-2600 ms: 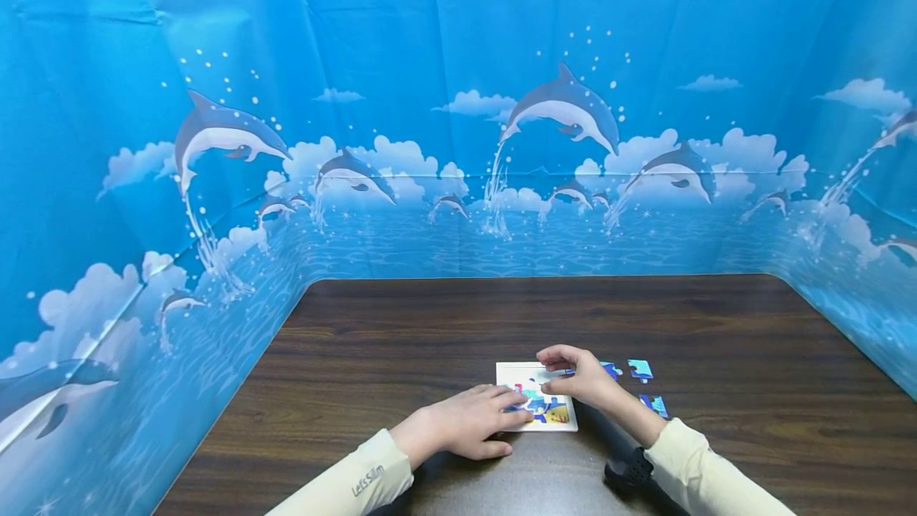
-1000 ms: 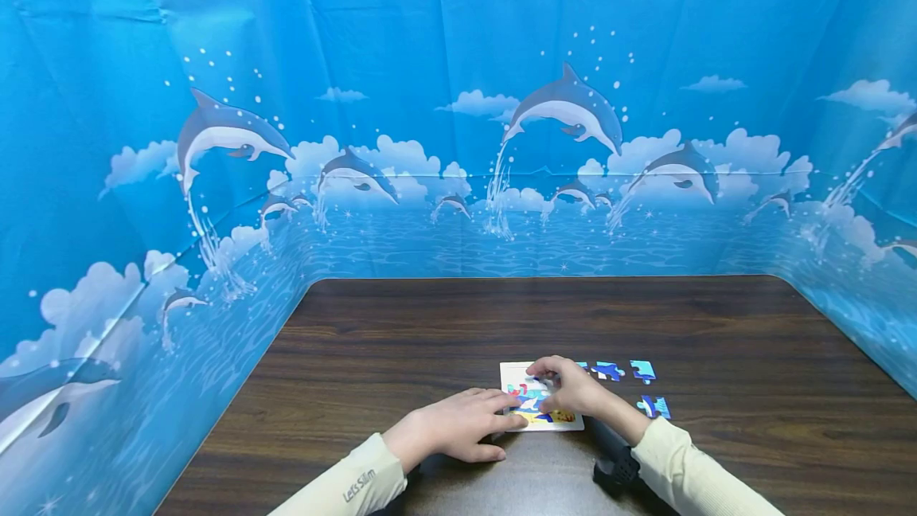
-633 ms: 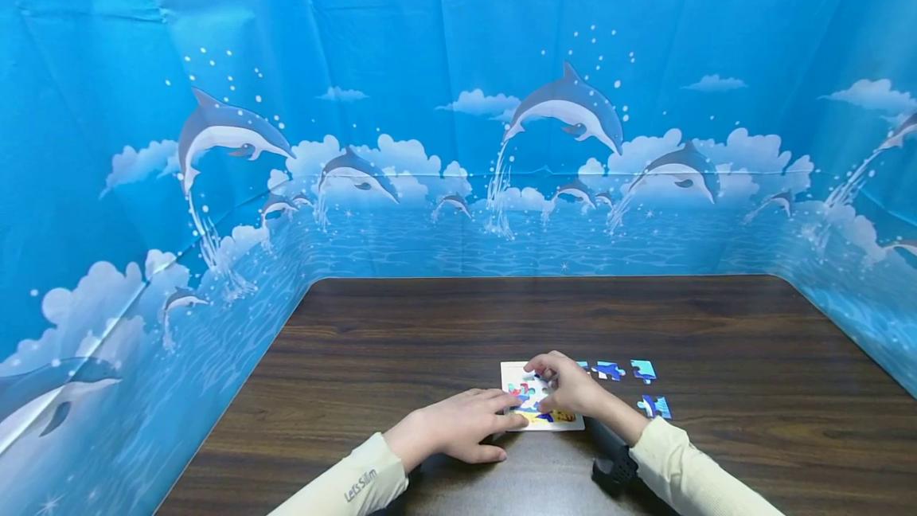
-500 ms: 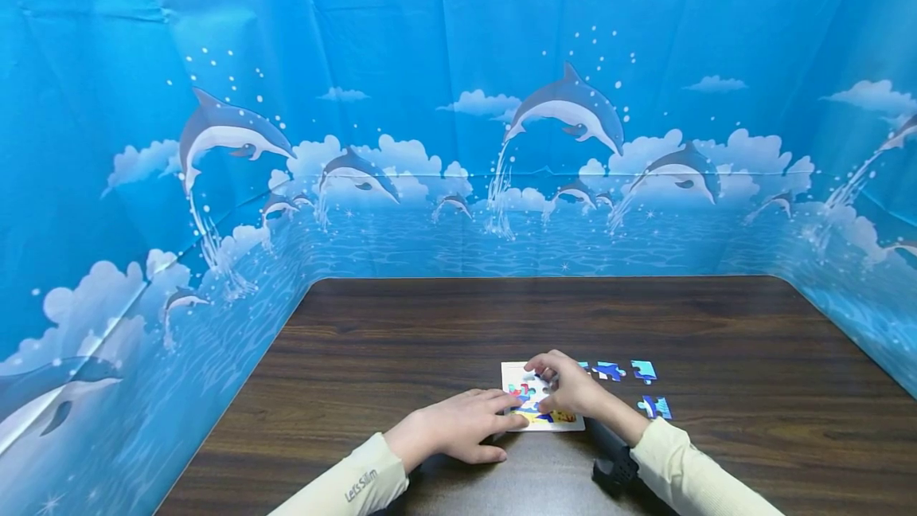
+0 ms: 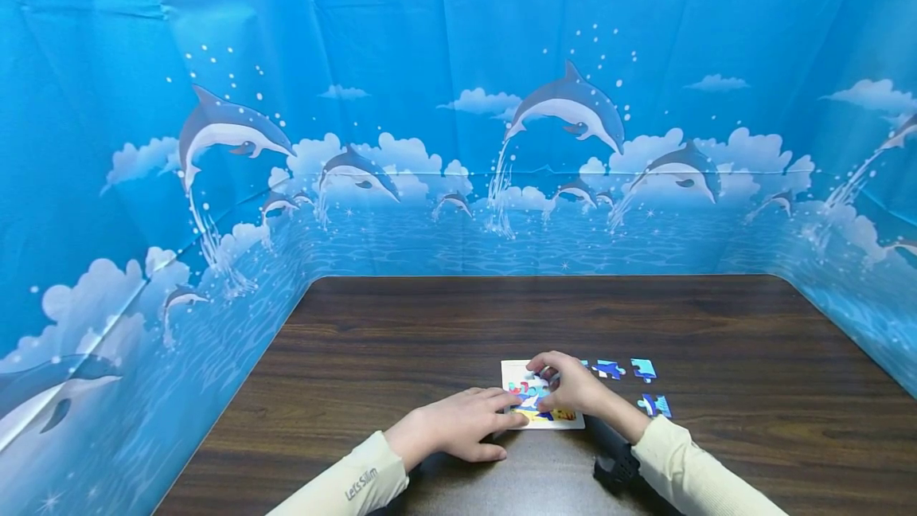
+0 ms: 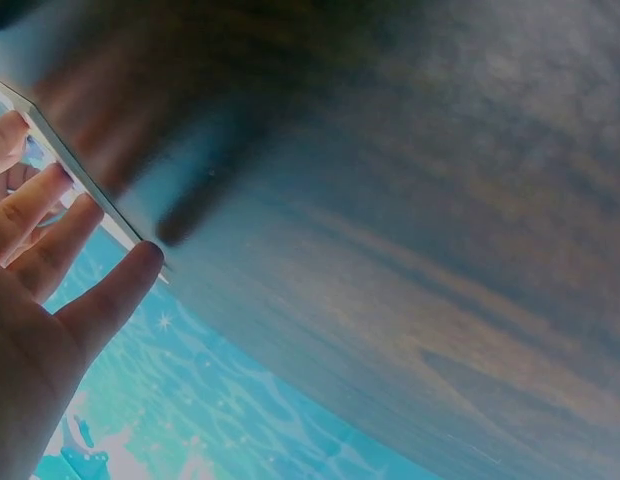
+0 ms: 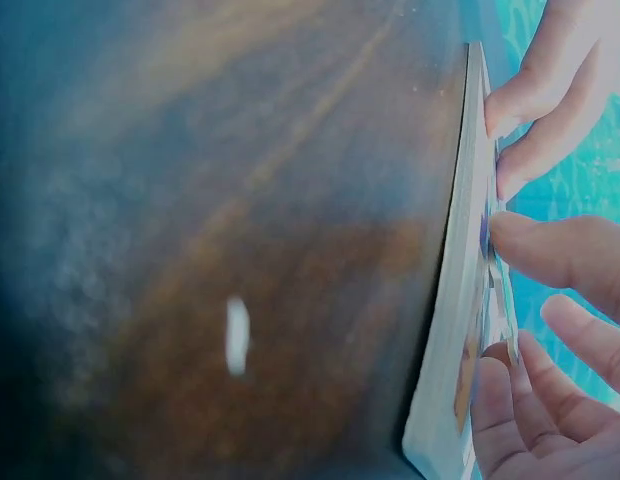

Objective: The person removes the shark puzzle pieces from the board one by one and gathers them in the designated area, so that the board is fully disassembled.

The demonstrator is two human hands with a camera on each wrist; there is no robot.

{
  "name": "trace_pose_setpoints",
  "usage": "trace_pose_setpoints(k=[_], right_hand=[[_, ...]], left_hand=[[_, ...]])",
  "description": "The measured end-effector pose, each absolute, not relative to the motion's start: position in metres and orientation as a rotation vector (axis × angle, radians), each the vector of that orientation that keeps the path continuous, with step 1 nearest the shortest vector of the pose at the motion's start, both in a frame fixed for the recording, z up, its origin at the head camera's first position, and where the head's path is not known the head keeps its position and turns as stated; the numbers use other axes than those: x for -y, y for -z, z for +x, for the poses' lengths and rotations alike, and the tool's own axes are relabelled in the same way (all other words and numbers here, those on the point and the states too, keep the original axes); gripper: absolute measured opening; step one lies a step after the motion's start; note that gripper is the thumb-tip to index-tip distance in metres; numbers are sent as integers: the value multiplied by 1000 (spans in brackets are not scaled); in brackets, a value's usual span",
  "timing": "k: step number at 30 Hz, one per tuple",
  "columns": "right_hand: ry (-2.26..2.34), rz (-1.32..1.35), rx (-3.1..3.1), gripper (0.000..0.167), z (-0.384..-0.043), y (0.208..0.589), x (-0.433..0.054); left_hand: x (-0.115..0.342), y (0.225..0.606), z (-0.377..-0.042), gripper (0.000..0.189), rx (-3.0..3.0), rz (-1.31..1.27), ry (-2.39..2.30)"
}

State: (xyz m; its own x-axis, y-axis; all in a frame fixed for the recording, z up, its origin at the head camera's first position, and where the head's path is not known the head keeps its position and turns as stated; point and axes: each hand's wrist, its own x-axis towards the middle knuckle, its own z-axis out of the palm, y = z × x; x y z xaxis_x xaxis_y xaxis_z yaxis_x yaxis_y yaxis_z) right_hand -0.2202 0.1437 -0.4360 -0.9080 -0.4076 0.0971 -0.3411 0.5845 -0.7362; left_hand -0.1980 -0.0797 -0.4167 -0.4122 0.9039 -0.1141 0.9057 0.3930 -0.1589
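Note:
A jigsaw puzzle in a white frame (image 5: pixel 507 373) lies flat on the dark table, with colourful pieces set in its lower part. My left hand (image 5: pixel 466 423) rests with extended fingers on its left side; the left wrist view shows those fingertips along the frame's edge. Over the upper middle of the puzzle, my right hand (image 5: pixel 573 388) bends its fingers and thumb around a small puzzle piece (image 7: pixel 507 318). That piece tilts against the puzzle's surface in the right wrist view, and the fingers mostly hide it in the head view.
Loose pieces lie right of the frame: a blue and white piece (image 5: pixel 609 370), a light blue piece (image 5: pixel 643 370) and another blue piece (image 5: pixel 654 406). Part of one more piece (image 5: pixel 583 363) shows behind the right hand. A dolphin-print curtain (image 5: pixel 444 102) surrounds the table (image 5: pixel 401 325).
Since the earliest frame my right hand has moved left and lower over the puzzle, its fingers drawing closer together. The frame has shifted slightly right. Over the last half second little has changed.

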Motion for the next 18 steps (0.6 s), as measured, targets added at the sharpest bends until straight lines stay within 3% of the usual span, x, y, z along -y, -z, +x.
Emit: trace_pose_setpoints(k=[18], right_hand=[[804,-852,-2844,50,-221,428,-142]], left_hand=[[80,418,-199,52,-2605,1670,307]])
